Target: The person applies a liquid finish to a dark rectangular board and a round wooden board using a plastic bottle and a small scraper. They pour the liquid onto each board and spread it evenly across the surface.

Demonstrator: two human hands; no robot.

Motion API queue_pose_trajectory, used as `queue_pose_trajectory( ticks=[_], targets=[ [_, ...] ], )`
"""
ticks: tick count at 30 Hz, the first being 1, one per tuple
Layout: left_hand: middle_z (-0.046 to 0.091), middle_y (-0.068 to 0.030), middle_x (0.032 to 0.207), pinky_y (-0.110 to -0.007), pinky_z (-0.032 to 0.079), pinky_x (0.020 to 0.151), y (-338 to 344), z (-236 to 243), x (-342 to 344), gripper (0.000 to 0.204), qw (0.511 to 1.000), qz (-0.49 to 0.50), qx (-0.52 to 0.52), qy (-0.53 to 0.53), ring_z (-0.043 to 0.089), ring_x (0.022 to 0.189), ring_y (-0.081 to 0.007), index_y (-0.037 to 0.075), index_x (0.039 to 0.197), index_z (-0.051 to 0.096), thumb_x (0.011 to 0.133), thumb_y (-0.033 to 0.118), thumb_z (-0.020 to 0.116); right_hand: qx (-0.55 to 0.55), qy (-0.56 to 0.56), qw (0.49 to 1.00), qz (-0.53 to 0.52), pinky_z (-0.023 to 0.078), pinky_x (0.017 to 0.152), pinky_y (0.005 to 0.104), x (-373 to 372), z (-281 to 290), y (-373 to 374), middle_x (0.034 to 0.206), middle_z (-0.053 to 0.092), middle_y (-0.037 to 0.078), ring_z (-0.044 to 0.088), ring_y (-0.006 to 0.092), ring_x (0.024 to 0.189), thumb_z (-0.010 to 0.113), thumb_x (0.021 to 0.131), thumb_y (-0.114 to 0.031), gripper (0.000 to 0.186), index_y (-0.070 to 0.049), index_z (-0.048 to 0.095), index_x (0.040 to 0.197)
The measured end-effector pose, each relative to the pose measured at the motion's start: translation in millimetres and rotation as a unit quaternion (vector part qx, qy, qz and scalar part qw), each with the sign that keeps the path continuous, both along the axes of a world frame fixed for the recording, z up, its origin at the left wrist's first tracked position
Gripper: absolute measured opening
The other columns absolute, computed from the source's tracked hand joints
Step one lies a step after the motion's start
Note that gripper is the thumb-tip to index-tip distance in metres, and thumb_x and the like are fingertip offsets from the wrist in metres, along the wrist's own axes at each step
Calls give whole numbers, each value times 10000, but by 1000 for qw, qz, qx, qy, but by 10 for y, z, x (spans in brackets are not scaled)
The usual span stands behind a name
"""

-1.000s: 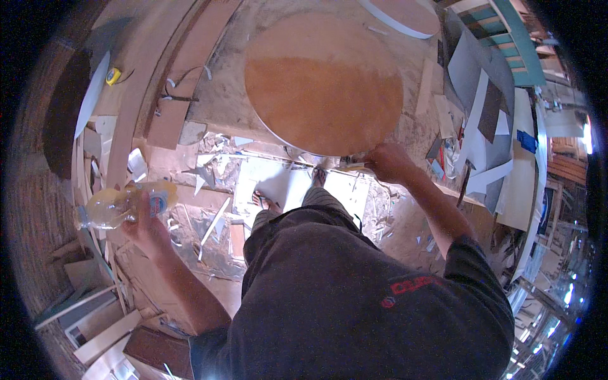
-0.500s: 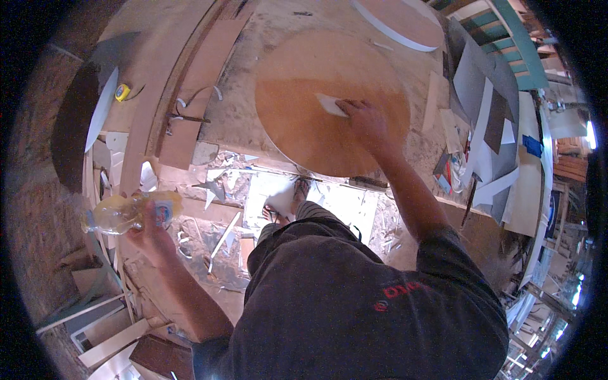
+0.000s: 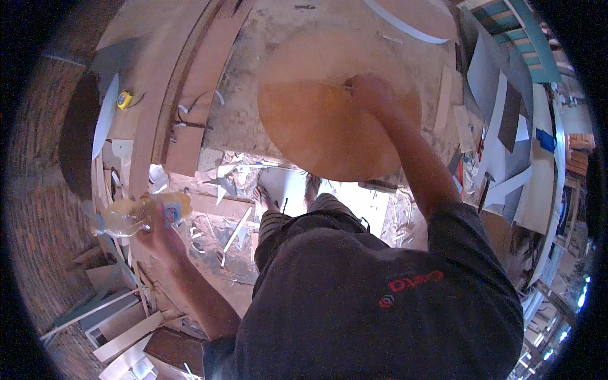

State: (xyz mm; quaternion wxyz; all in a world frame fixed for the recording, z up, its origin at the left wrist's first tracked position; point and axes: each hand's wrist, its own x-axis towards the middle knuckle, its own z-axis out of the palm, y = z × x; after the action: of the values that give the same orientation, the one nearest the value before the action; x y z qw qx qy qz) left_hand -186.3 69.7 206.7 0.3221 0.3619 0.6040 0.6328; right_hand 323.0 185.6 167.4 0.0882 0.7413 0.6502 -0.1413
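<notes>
My left hand (image 3: 159, 235) is closed round a clear plastic bottle (image 3: 126, 216) with yellowish liquid, held on its side at the left, cap end pointing left. My right hand (image 3: 372, 92) is over the upper right of a round wooden board (image 3: 316, 130), fingers closed and pointing left. The thin pale flat piece in these fingers is now almost hidden, seemingly edge-on. The board's nearer part looks darker orange and the far part paler, with a line between them at the fingertips. The board lies on a worn worktable (image 3: 237, 120).
Long wooden strips (image 3: 183, 82) run along the table's left, near a yellow tape measure (image 3: 124, 99). A second round panel (image 3: 418, 14) with a white edge lies at the far right. Grey sheets and offcuts (image 3: 497, 120) lean at the right. Scraps litter the floor below (image 3: 221, 244).
My right hand has moved slightly away from me over the board, and the pale piece has tipped out of sight. The bottle stays in my left hand. The whole view has shifted slightly.
</notes>
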Motion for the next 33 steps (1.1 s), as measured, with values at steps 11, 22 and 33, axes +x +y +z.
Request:
queue_pose_trajectory(
  ticks=[11, 22, 33],
  targets=[
    [591, -187, 1345, -437, 485, 1075, 817, -17, -351, 720, 987, -150, 25, -44, 590, 1245, -278, -3, 1489, 399, 861, -44, 748, 77, 59, 995, 19, 513, 920, 532, -642, -400, -1837, 1012, 736, 186, 691, 397, 1028, 651, 834, -92, 267, -144, 803, 1048],
    [623, -152, 1305, -415, 512, 1036, 1167, -4, -839, 675, 986, -155, 10, -64, 599, 1217, -245, 10, 1454, 449, 857, -48, 756, 177, 75, 980, -48, 524, 982, 482, -941, -230, -1039, 1207, 716, 125, 648, 370, 1154, 629, 922, -104, 325, -108, 719, 1234],
    [617, -130, 1302, -398, 511, 1013, 1005, -124, -1307, 664, 994, -94, -23, -58, 602, 1201, -234, 22, 1441, 460, 849, -67, 748, 107, -28, 992, -67, 540, 955, 498, -616, -225, 74, 1147, 732, 132, 678, 374, 1102, 613, 919, -240, 324, -201, 747, 1211]
  ],
)
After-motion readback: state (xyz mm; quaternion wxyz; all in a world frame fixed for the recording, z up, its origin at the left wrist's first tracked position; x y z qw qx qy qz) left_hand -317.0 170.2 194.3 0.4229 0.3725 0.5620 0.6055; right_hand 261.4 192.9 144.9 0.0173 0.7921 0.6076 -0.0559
